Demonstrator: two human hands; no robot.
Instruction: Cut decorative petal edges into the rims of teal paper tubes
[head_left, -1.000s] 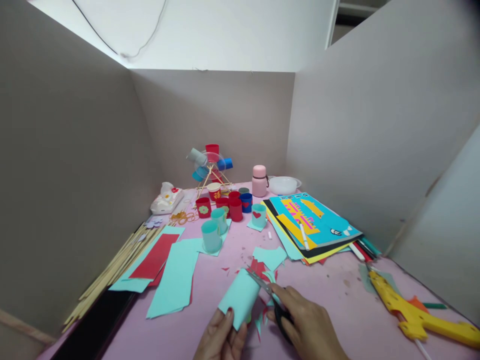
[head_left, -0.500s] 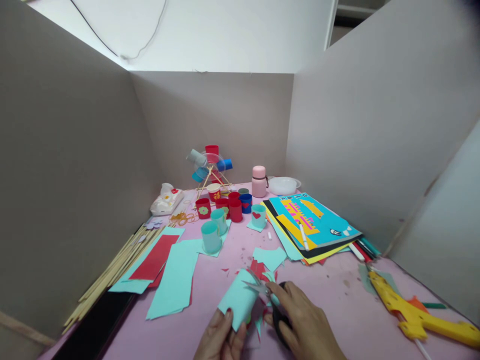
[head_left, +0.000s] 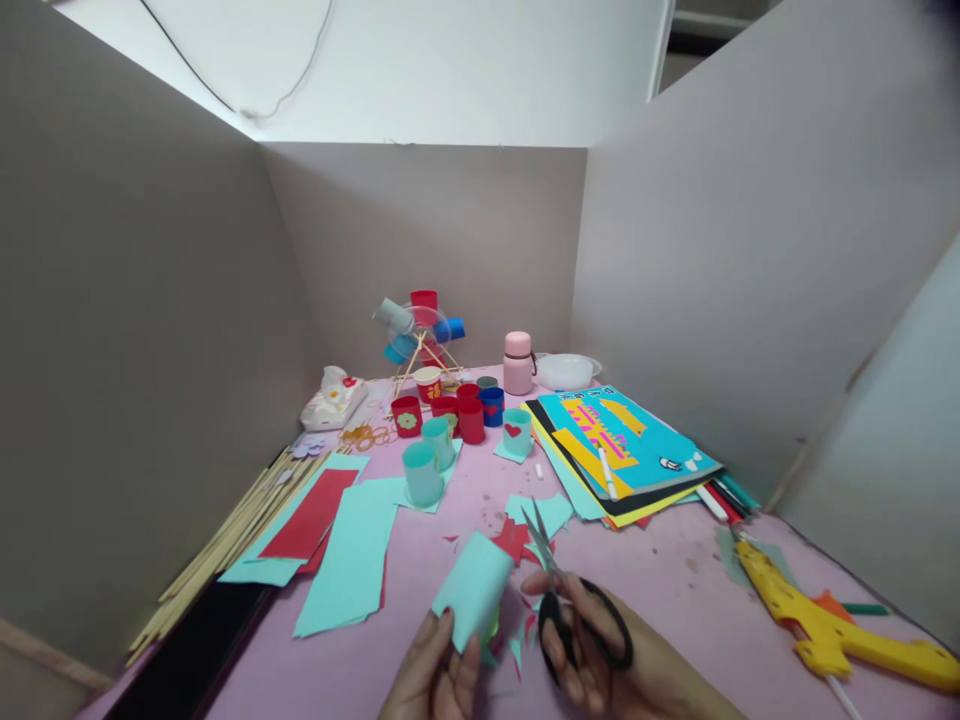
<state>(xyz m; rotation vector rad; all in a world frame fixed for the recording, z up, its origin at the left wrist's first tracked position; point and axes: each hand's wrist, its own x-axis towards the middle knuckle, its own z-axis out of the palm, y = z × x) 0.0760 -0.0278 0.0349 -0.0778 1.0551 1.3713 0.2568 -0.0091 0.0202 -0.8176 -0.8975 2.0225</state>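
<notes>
The left hand holds a curved piece of pale green paper at the near middle of the table, pinching its near end with the thumb on the upper side and the fingers curled beneath. The far end of the paper is free and lifted. To its right, the right hand grips a pair of scissors, with fingers through the black loops. The blades are slightly parted, point toward the far side and stand apart from the curved paper.

Because the left hand pinches only one end, the paper could twist or buckle if a blade pushed against the free end. A tighter pinch could crease the curve, since thin paper like this probably dents easily. The parted blades are also a risk: swung left and near, they could nick the paper in the wrong place or catch the left fingertips.

Red scraps lie just beyond the paper, and a loose green sheet lies behind the scissor tips; blades dipped low could snag either one. Farther left, a green cup stands well apart from the hands, as do the long green strips. At the right, a yellow glue gun lies on the table; if hot, which cannot be told, it could burn a straying forearm.
</notes>
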